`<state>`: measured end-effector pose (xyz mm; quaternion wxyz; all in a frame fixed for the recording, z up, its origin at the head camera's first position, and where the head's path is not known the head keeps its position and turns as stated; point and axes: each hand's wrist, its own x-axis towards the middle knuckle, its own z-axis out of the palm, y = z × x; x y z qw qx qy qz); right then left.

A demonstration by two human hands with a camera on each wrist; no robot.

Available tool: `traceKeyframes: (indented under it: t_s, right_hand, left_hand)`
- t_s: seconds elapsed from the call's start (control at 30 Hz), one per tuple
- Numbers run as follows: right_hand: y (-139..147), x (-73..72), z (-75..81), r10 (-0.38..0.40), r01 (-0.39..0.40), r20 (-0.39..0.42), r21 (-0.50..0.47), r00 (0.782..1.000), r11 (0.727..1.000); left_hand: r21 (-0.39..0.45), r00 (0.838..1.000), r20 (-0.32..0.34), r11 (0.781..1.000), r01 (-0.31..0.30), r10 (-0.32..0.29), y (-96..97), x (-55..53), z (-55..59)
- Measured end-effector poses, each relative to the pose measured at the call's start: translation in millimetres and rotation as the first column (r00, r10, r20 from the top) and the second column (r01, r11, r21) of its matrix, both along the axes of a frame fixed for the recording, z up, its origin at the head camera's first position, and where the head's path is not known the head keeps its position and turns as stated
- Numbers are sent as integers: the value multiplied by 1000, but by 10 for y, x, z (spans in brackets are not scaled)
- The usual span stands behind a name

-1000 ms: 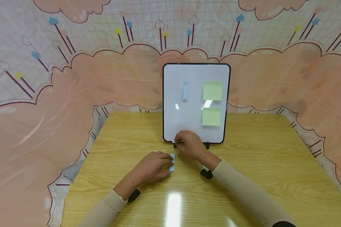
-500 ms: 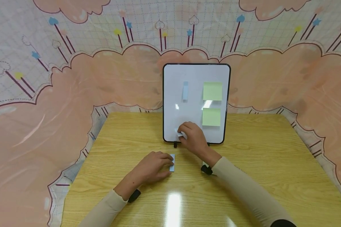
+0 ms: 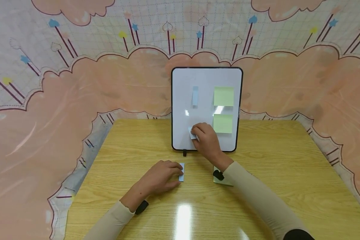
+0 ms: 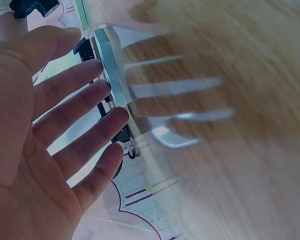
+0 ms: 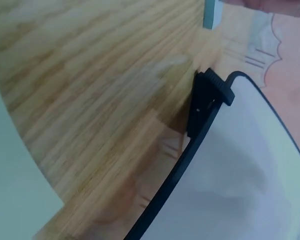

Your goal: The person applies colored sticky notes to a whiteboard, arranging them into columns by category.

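Observation:
In the head view my right hand (image 3: 207, 140) pinches a small pale blue sticky note (image 3: 192, 134) at the lower part of a black-framed whiteboard (image 3: 183, 80). A narrow pale blue sticky note (image 3: 195, 96) hangs higher on the board, left of two green sticky notes (image 3: 223, 96). My left hand (image 3: 162, 176) rests on the table beside a narrow blue sticky-note pad (image 3: 181, 176), fingertips at its edge. The left wrist view has those fingers loosely extended along the pad (image 4: 110, 65). Only fingertips of the right hand enter its own wrist view.
A green sticky-note pad (image 3: 223, 182) lies on the wooden table (image 3: 138, 140) under my right wrist, partly covered by a black wrist strap. Black feet (image 5: 205, 105) support the board's lower edge. A patterned cloth (image 3: 132, 83) surrounds the table.
My right hand has risen from the board's bottom edge up its face with the pale blue note. The left hand has stayed in place by the pad.

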<state>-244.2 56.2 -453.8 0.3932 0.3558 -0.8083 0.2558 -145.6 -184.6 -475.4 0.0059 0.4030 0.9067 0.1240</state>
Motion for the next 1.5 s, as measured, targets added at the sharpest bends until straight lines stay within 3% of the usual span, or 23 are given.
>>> traceKeyframes:
  t_s: [0.3,0.77,1.5]
  right_hand:
    - [-13,-49,49,-21,21,-36,-10,999,1000]
    - [-43,-202,12,-96,95,-158,-15,983,995]
    - [-139,-301,44,-207,212,-199,7,958,977]
  left_hand:
    - [10,1000,4,1000,3,-3,-7,-5,4]
    - [15,1000,8,1000,-3,3,-4,-12,-29]
    - [15,1000,21,1000,-3,2,-18,-14,-51]
